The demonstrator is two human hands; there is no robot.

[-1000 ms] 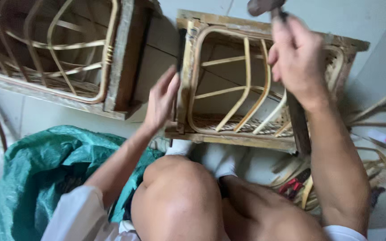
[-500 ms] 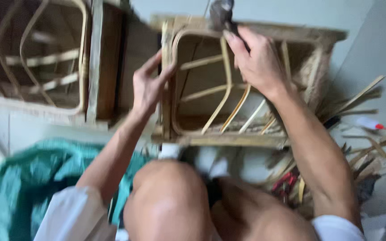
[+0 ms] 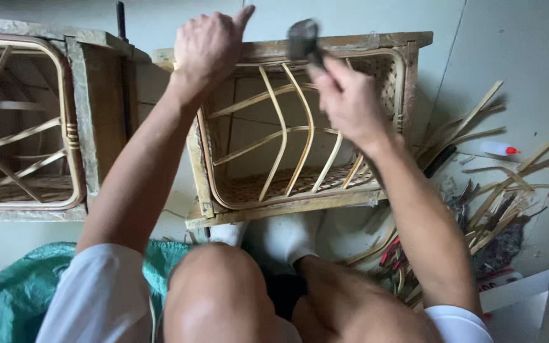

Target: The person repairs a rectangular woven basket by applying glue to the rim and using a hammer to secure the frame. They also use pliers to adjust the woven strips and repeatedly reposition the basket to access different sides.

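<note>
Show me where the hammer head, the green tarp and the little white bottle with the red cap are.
hammer head [image 3: 302, 37]: head view, on the dark metal head.
green tarp [image 3: 14, 292]: head view, on its crumpled fabric at lower left.
white bottle [image 3: 494, 148]: head view, on its white body.

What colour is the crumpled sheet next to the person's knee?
The crumpled sheet is teal green, seen in the head view at bottom left.

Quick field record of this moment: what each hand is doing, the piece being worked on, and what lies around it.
left hand: closed, pressed at the top left corner of the rattan frame
right hand: gripping a hammer, head raised above the frame's top rail
rattan frame: wooden box with curved cane bars, standing on the floor
second frame: similar, to the left
cane strips: scattered on the floor at right
green sack: lower left
</note>
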